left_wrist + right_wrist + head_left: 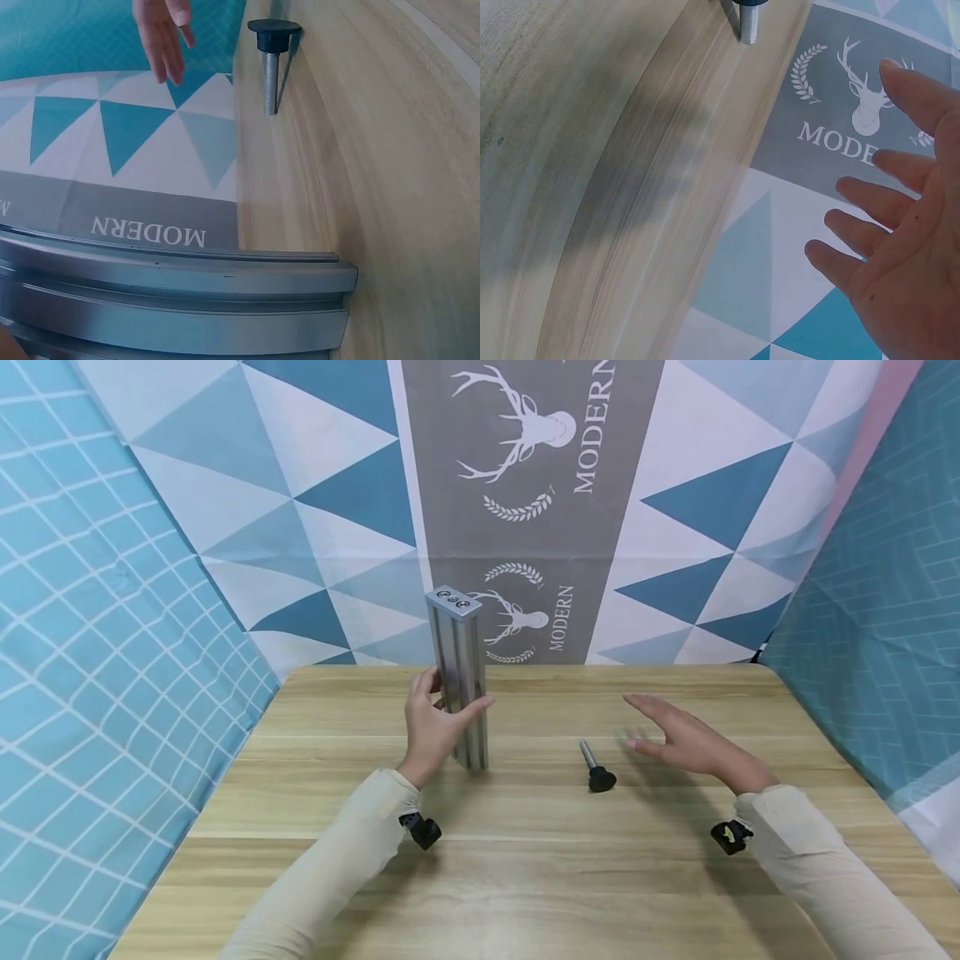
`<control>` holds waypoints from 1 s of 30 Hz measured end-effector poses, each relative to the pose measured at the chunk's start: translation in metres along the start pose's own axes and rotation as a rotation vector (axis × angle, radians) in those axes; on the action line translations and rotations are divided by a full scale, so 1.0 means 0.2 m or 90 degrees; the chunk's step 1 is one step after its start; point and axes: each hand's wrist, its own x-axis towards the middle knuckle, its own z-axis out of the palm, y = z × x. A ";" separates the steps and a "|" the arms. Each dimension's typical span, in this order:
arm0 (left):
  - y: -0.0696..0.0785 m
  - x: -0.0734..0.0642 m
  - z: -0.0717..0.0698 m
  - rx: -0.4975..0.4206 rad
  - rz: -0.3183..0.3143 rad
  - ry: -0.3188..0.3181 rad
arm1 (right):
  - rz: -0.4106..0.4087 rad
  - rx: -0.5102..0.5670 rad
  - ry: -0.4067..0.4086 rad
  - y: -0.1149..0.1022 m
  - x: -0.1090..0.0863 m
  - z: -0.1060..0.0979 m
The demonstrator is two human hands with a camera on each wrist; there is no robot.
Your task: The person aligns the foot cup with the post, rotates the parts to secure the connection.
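An upright aluminium profile (461, 652) with grooved sides and screws in its top end is in my left hand (435, 722). The thumb and fingers grip it from opposite sides, around its middle. In the left wrist view the lower end of the profile (187, 322) is at the tabletop; whether it touches, I cannot tell. A levelling foot (600, 777) with a black round base and a threaded stud lies to the right of the profile. Beyond it, my right hand (686, 739) hovers over the table with extended fingers (859, 199), holding nothing.
The wooden table (540, 877) ends at a patterned cloth backdrop (525, 527). Blue cloth hangs at the left (97, 635) and right (885, 627) sides. Each wrist wears a small black camera.
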 end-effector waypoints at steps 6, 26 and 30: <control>0.00 -0.01 0.00 0.015 0.012 -0.008 | 0.003 0.000 0.000 -0.01 -0.01 0.00; -0.05 0.08 -0.20 -0.078 -0.043 -0.234 | 0.007 -0.001 -0.001 -0.01 -0.01 -0.02; -0.02 0.05 -0.14 -0.073 -0.034 -0.213 | 0.004 0.008 -0.002 -0.01 -0.01 -0.03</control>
